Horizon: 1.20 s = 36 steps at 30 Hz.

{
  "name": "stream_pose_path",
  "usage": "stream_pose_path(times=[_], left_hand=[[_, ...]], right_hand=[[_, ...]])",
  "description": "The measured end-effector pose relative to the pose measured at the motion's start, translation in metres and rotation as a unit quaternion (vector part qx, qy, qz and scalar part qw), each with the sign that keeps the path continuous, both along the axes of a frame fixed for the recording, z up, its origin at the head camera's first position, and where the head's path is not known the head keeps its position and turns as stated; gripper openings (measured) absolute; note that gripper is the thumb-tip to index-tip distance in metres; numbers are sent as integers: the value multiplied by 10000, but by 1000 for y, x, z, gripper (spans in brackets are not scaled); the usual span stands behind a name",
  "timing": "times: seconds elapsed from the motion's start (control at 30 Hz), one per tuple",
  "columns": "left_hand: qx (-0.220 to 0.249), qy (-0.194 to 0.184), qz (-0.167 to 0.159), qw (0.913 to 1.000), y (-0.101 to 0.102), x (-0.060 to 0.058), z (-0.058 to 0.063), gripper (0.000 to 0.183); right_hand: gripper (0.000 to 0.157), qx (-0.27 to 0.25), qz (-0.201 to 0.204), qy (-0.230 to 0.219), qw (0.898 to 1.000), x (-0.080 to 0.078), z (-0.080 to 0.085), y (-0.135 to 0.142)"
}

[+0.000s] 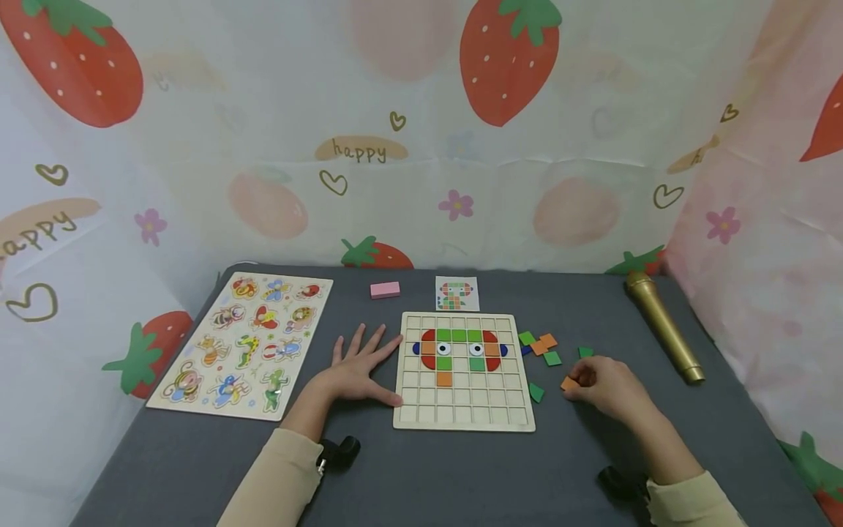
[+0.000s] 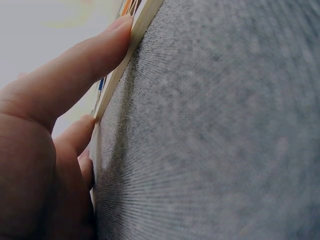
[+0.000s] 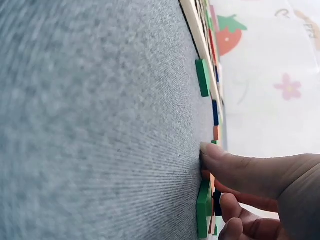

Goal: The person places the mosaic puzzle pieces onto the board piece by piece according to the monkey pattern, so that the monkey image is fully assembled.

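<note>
One orange tile (image 1: 568, 383) is pinched in our right hand (image 1: 612, 389); we'd best grip lightly, our left hand (image 1: 356, 372), fingers spread, gripping nothing, steadying the grid board (image 1: 484, 401) from the left.

We look forward and down over all the fingers (image 1: 387, 347) from the head, and closely past them from each wrist. Head and left wrist views share the board (image 1: 464, 419) beside the left fingers (image 2: 75, 136).

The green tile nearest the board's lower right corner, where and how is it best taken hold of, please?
I'd pinch the green tile by two opposite edges, coming from above and to the right, since it is thin, lies flat, and has the board close on its left.
</note>
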<state>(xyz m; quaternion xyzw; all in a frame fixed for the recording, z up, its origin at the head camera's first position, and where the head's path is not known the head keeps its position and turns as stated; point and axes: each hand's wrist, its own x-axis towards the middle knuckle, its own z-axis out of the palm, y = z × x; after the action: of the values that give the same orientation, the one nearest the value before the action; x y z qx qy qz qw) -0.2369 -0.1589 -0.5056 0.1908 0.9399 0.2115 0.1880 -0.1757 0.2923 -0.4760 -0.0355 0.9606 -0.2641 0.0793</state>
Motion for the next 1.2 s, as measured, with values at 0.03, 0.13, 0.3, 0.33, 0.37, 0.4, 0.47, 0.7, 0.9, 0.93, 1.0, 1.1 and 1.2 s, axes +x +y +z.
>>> stream_pose_path(times=[0.03, 0.13, 0.3, 0.33, 0.37, 0.4, 0.47, 0.7, 0.9, 0.93, 1.0, 1.1, 1.2], left_hand=[[-1, -1, -6, 10000, 0, 0, 0, 117], [10, -3, -2, 10000, 0, -1, 0, 117], [18, -1, -20, 10000, 1, 0, 0, 115], [4, 1, -24, 10000, 1, 0, 1, 115], [6, 0, -24, 10000, 1, 0, 1, 115], [6, 3, -25, 10000, 1, 0, 1, 115], [32, 19, -26, 10000, 1, 1, 2, 114], [45, 58, -23, 10000, 0, 1, 1, 114], [47, 44, -26, 10000, 1, 0, 0, 115], [46, 40, -25, 10000, 1, 0, 0, 115], [50, 29, -27, 10000, 0, 0, 0, 115], [79, 7, -25, 10000, 0, 0, -1, 116], [86, 21, -29, 10000, 0, -1, -1, 116]], right_hand=[[35, 50, -14, -7, 10000, 0, 1, 0], [36, 174, -4, -24, 9998, 1, 2, 1], [28, 168, 65, 9, 9998, -1, 1, -1], [26, 118, 86, 14, 9999, -1, 1, -2], [23, 63, 98, 19, 9999, -2, 1, -3], [23, 11, 105, 16, 9999, -2, 1, -4], [23, -59, 89, 19, 9999, -4, 1, -7], [27, -245, 65, 41, 9997, -10, 4, -23], [27, -438, 214, 118, 9987, -18, 7, -38], [28, -449, 235, 120, 9986, -19, 7, -40], [28, -494, 261, 113, 9984, -21, 6, -45], [28, -576, 316, 148, 9977, -24, 7, -52], [24, -581, 406, 200, 9973, -27, 8, -59]])
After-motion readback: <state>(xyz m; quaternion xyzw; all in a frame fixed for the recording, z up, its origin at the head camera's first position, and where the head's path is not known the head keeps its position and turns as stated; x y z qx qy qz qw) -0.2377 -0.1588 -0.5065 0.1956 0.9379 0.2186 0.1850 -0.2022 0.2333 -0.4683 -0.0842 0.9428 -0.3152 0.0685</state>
